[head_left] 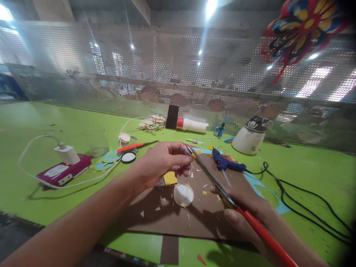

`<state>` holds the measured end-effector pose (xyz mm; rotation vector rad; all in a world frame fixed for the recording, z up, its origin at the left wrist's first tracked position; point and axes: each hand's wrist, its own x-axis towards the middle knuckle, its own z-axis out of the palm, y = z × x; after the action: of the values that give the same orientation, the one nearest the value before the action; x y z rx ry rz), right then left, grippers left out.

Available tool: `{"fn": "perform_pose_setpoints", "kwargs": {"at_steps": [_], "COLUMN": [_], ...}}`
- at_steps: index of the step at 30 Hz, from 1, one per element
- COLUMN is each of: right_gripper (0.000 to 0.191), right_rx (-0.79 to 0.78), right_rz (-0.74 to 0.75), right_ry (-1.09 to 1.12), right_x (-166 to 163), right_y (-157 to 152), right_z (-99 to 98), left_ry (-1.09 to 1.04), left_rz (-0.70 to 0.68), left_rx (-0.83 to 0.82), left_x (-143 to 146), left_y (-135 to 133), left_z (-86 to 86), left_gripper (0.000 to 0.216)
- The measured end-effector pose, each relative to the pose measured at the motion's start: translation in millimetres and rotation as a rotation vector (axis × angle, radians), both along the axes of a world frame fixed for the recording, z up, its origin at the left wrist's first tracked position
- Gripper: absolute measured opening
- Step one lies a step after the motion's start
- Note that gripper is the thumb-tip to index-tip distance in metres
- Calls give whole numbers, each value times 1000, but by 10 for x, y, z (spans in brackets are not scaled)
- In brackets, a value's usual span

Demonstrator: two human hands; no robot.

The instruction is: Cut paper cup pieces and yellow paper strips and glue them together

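My left hand [164, 161] is above the brown board, thumb and fingers pinched together on a small yellow piece [193, 156]. My right hand [250, 213] grips a slim metal tool with a red handle [263, 233]; whether it is scissors or tweezers I cannot tell. Its long metal tip reaches to the yellow piece at my left fingertips. Below the hands, a round white disc [183, 195] with a thin yellow strip lies on the brown board [200, 226]. A yellow square [170, 178] and several paper scraps lie around it.
Right of the board's middle lies a blue glue gun [228, 163] with a black cord [294, 189]. Behind stand a white kettle [249, 137], a blue bottle [219, 130] and a dark upright panel [172, 116]. At left are a purple power strip [65, 170] and an orange-handled tool [130, 147].
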<state>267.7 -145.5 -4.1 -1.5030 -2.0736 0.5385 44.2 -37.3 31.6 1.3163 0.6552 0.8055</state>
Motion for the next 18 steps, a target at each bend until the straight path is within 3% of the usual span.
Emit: {"fn": "perform_pose_setpoints", "kwargs": {"at_steps": [7, 18], "right_gripper": [26, 30], "right_rx": [30, -41], "right_rz": [-3, 14], "right_ry": [97, 37], "right_x": [-41, -15], "right_y": [13, 21], "right_z": [61, -22], "left_ry": [8, -11], "left_rz": [11, 12], "left_rx": [20, 8], "left_x": [0, 6], "left_y": [16, 14], "left_z": [-27, -30], "left_gripper": [11, 10]}}
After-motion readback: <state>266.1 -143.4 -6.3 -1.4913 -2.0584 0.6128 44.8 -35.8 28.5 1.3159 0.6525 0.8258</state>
